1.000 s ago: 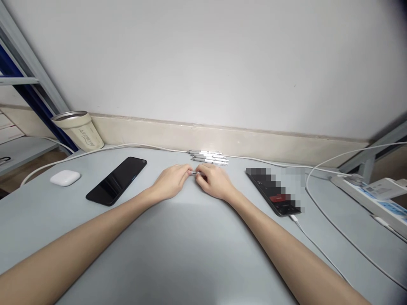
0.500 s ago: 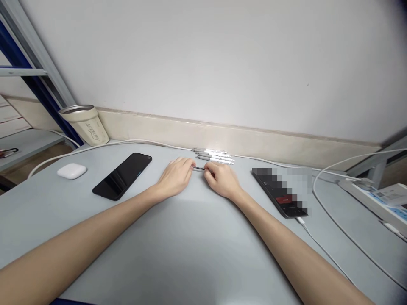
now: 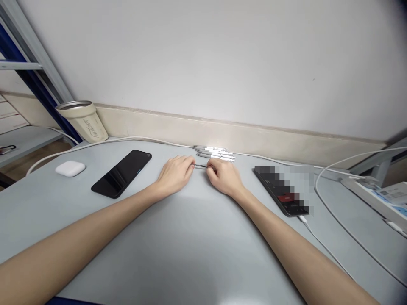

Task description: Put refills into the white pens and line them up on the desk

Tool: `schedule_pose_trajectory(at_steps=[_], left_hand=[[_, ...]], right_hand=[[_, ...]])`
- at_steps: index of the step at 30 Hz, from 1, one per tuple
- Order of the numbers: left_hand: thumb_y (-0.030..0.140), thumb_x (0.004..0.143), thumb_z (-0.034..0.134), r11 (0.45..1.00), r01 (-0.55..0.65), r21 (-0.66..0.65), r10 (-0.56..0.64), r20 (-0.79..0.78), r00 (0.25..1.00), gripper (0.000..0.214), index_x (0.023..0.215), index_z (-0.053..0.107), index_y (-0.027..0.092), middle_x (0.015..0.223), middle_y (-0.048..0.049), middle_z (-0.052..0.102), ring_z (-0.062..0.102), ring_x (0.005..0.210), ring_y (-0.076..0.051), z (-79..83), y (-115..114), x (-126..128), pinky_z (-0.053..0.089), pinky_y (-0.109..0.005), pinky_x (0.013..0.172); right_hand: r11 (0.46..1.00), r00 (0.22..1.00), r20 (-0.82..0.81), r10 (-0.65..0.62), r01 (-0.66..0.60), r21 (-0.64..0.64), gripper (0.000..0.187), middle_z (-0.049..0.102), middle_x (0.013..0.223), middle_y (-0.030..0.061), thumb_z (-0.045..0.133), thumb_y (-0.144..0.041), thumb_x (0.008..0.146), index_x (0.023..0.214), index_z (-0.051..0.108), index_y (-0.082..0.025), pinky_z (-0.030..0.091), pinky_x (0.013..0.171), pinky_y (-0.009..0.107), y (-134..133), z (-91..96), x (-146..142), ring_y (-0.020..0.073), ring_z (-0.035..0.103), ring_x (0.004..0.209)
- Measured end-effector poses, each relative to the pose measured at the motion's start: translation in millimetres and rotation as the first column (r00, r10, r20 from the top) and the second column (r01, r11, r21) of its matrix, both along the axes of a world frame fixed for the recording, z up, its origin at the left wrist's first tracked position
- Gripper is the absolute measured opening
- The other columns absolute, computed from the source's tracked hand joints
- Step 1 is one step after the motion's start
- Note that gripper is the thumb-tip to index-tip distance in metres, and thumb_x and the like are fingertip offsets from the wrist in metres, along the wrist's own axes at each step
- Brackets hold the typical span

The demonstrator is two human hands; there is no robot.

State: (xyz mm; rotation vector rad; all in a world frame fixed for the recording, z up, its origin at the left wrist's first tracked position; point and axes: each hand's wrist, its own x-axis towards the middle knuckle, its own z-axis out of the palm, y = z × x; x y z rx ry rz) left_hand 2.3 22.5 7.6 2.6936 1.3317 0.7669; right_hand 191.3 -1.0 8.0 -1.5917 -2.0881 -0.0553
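Fingers [image 3: 188, 164] of left hand [image 3: 173, 174] and right hand [image 3: 224, 178] pinching one thin metal rod [image 3: 200, 165], four pens [image 3: 216, 153] — apparently — just behind

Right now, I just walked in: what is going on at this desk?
A person is working at a grey desk with both bare hands close together. The left hand and right hand hold a slim metal rod between their fingertips, one at each end. Just behind it lie several white-and-grey pens. A black smartphone lies left of the hands, and a second, cabled phone lies to their right.
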Motion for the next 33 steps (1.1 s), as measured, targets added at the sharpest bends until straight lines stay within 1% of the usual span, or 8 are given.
schedule_pose_trajectory(at_steps=[5, 8, 11, 13, 16, 22, 28, 33], left_hand=[[0.032, 0.093, 0.031, 0.998, 0.02, -0.056, -0.019, 0.012, 1.0, 0.028, 0.098, 0.058, 0.025, 0.09, -0.0023, 0.065, 0.059, 0.082, -0.019, -0.8, -2, 0, 0.041, -0.03, 0.068], [0.035, 0.093, 0.031, 0.995, 0.002, -0.099, 0.0, 0.02, 1.0, 0.029, 0.097, 0.058, 0.026, 0.088, -0.0014, 0.065, 0.059, 0.076, -0.019, -0.5, -2, 0, 0.041, -0.029, 0.065], [0.036, 0.094, 0.029, 0.991, -0.054, -0.124, 0.062, 0.066, 0.996, 0.031, 0.095, 0.058, 0.026, 0.086, -0.0011, 0.066, 0.059, 0.073, -0.019, -0.6, 1, -2, 0.041, -0.03, 0.064], [0.034, 0.095, 0.028, 0.989, -0.071, -0.129, 0.087, 0.122, 0.989, 0.03, 0.095, 0.057, 0.025, 0.091, -0.0016, 0.066, 0.06, 0.079, -0.019, -1.2, 4, -3, 0.042, -0.03, 0.068], [0.03, 0.094, 0.031, 0.988, -0.057, -0.141, 0.082, 0.18, 0.98, 0.027, 0.097, 0.057, 0.025, 0.101, -0.0015, 0.066, 0.061, 0.09, -0.019, -2.5, 8, -4, 0.044, -0.031, 0.076], [0.03, 0.092, 0.038, 0.989, -0.037, -0.145, 0.066, 0.206, 0.976, 0.021, 0.098, 0.058, 0.027, 0.102, 0.0019, 0.068, 0.062, 0.092, -0.019, -3.1, 8, -5, 0.045, -0.031, 0.079], [0.031, 0.092, 0.039, 0.986, -0.025, -0.164, 0.059, 0.202, 0.978, 0.022, 0.099, 0.059, 0.027, 0.1, 0.002, 0.069, 0.062, 0.091, -0.019, -2.1, 8, -4, 0.045, -0.03, 0.076], [0.031, 0.093, 0.036, 0.995, -0.005, -0.102, 0.019, 0.139, 0.99, 0.025, 0.1, 0.06, 0.027, 0.099, 0.0017, 0.068, 0.06, 0.091, -0.019, -2.9, 5, -4, 0.044, -0.03, 0.076]], right_hand=[[0.992, 0.992, 0.007, 0.125, -0.125, -0.021, 0.022, 0.068, 0.09, 0.0016, 0.042, -0.023, 0.088, 0.095, 0.062, -0.023, 0.033, 0.061, 0.025, -3, 1.3, 0, 0.0164, 0.058, 0.075], [0.986, 0.986, 0.006, 0.164, -0.164, -0.034, 0.025, 0.069, 0.096, 0.0014, 0.04, -0.024, 0.09, 0.101, 0.063, -0.025, 0.035, 0.062, 0.025, -3, 1.8, -1, 0.0167, 0.06, 0.079], [0.992, 0.992, -0.012, 0.128, -0.128, -0.015, 0.025, 0.069, 0.095, 0.0025, 0.039, -0.025, 0.092, 0.101, 0.063, -0.024, 0.035, 0.063, 0.026, -2, 0.8, 0, 0.0178, 0.06, 0.08], [0.996, 0.996, -0.035, 0.084, -0.084, 0.007, 0.025, 0.069, 0.092, 0.0031, 0.039, -0.026, 0.092, 0.101, 0.063, -0.024, 0.036, 0.063, 0.026, 0, -0.2, 1, 0.0185, 0.06, 0.079], [0.998, 0.997, -0.052, 0.054, -0.053, 0.023, 0.024, 0.069, 0.089, 0.0032, 0.039, -0.026, 0.092, 0.098, 0.063, -0.023, 0.036, 0.064, 0.026, 0, -1.0, 2, 0.0185, 0.06, 0.076], [0.997, 0.996, -0.029, 0.081, -0.081, 0.003, 0.023, 0.068, 0.088, 0.0032, 0.041, -0.027, 0.09, 0.095, 0.063, -0.023, 0.035, 0.063, 0.025, 0, -0.5, 2, 0.0177, 0.06, 0.076], [0.996, 0.995, -0.018, 0.093, -0.093, 0.007, 0.023, 0.069, 0.089, 0.0019, 0.041, -0.026, 0.091, 0.097, 0.063, -0.024, 0.035, 0.062, 0.024, 1, -0.8, 1, 0.0167, 0.06, 0.077], [0.99, 0.99, -0.007, 0.139, -0.139, 0.023, 0.022, 0.069, 0.09, 0.002, 0.042, -0.024, 0.09, 0.098, 0.063, -0.024, 0.036, 0.063, 0.024, 1, -0.8, 1, 0.0162, 0.059, 0.076]])
